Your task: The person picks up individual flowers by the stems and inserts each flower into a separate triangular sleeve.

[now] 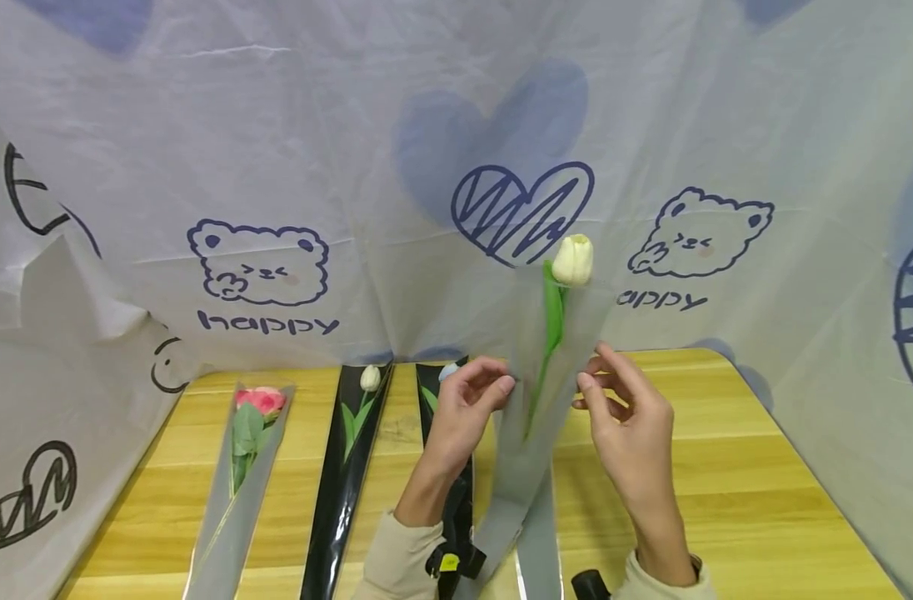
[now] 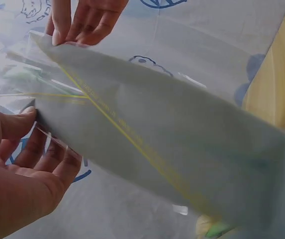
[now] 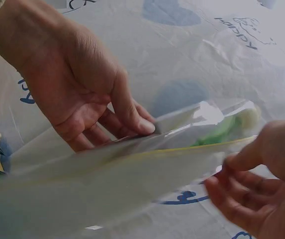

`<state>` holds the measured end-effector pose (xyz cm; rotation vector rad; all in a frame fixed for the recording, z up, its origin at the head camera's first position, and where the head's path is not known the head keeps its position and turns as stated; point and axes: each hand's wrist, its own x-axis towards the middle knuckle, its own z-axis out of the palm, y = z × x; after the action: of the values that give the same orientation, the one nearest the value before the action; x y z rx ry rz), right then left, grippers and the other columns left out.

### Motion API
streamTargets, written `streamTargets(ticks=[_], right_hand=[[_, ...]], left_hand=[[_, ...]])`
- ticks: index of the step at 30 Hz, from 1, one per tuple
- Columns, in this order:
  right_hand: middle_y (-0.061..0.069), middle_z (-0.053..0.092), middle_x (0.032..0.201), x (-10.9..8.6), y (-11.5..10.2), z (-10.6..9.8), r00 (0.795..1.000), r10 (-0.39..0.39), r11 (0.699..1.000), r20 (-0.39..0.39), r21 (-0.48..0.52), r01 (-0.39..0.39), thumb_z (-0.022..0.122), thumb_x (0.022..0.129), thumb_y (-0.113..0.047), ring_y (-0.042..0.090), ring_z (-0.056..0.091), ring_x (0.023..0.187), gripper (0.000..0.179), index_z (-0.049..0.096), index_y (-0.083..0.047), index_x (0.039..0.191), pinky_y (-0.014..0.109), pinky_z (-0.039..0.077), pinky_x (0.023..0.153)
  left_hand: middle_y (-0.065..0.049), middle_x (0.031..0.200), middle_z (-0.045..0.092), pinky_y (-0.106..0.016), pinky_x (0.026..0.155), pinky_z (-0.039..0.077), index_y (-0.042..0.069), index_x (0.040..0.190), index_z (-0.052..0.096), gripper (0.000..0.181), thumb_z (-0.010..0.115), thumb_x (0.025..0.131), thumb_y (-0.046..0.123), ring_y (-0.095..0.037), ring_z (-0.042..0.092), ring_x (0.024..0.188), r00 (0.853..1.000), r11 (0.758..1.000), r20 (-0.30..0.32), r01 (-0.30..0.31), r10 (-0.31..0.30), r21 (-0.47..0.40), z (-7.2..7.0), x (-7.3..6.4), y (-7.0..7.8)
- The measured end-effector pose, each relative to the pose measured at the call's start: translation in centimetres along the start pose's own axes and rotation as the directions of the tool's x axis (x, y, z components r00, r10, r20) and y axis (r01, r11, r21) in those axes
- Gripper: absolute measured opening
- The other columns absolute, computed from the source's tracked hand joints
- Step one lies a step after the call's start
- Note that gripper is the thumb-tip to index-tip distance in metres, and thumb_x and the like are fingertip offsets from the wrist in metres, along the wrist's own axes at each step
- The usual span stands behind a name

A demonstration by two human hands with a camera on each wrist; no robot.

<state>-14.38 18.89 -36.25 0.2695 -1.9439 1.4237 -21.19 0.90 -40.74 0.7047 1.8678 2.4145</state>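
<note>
A white tulip (image 1: 573, 260) with a green leaf (image 1: 552, 312) stands upright in a translucent grey flower sleeve (image 1: 527, 454), held up above the table. The bloom rises past the sleeve's top edge. My left hand (image 1: 467, 408) pinches the left edge of the sleeve between thumb and fingers. On the opposite edge, my right hand (image 1: 636, 425) pinches the film. The left wrist view shows the thumb of the left hand (image 2: 33, 169) on the sleeve, whose surface carries a yellow line (image 2: 127, 142). In the right wrist view the right hand (image 3: 261, 184) is partly cut off.
On the wooden table (image 1: 696, 467) lie a pink flower (image 1: 265, 402) in a grey sleeve, a white tulip (image 1: 370, 378) in a black sleeve (image 1: 342, 492), and another black-sleeved flower partly behind my left arm. A grey sleeve (image 1: 539, 542) lies below the held one. Printed cloth (image 1: 366, 167) hangs behind.
</note>
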Motion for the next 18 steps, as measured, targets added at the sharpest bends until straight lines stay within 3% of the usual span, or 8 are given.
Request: streamTargets(ticks=[3,6,11,18], right_hand=[[0.016,0.067,0.096,0.14,-0.15,0.03,0.995,-0.028,0.999,-0.094,0.029,0.030,0.070,0.087,0.018,0.010,0.069,0.081,0.039,0.067,0.007,0.125,0.023,0.058,0.067],[0.015,0.069,0.095,0.26,-0.19,0.04,0.991,-0.042,0.997,-0.127,0.064,0.051,0.071,0.086,0.019,0.013,0.069,0.080,0.031,0.070,0.009,0.115,0.025,0.058,0.069],[0.016,0.069,0.097,0.11,-0.34,0.19,0.995,-0.056,0.995,-0.086,0.071,0.063,0.071,0.087,0.017,0.013,0.069,0.084,0.024,0.072,0.009,0.109,0.022,0.058,0.072],[0.012,0.068,0.106,0.01,-0.53,0.20,0.999,-0.005,1.000,0.044,-0.001,0.005,0.070,0.090,0.015,0.013,0.068,0.092,0.043,0.068,-0.001,0.130,0.020,0.057,0.076]], left_hand=[[0.001,0.094,0.065,-0.026,0.076,0.054,-0.016,0.108,0.062,0.015,0.064,0.098,-0.005,-0.009,0.063,0.083,0.998,0.998,-0.024,-0.052,0.051,-0.035,0.06,0.03,0.17],[0.002,0.093,0.066,-0.025,0.075,0.054,-0.018,0.105,0.063,0.014,0.065,0.096,-0.008,-0.009,0.063,0.081,0.996,0.995,-0.035,-0.089,0.088,-0.039,0.20,0.07,0.26],[0.003,0.092,0.067,-0.025,0.074,0.053,-0.017,0.101,0.064,0.011,0.066,0.094,-0.009,-0.010,0.062,0.079,0.989,0.991,-0.062,-0.133,0.132,-0.012,0.51,0.07,0.29],[0.002,0.090,0.068,-0.026,0.074,0.055,-0.017,0.102,0.064,0.012,0.067,0.095,-0.007,-0.010,0.063,0.078,0.984,0.990,-0.119,-0.138,0.132,-0.038,0.85,0.07,0.41]])
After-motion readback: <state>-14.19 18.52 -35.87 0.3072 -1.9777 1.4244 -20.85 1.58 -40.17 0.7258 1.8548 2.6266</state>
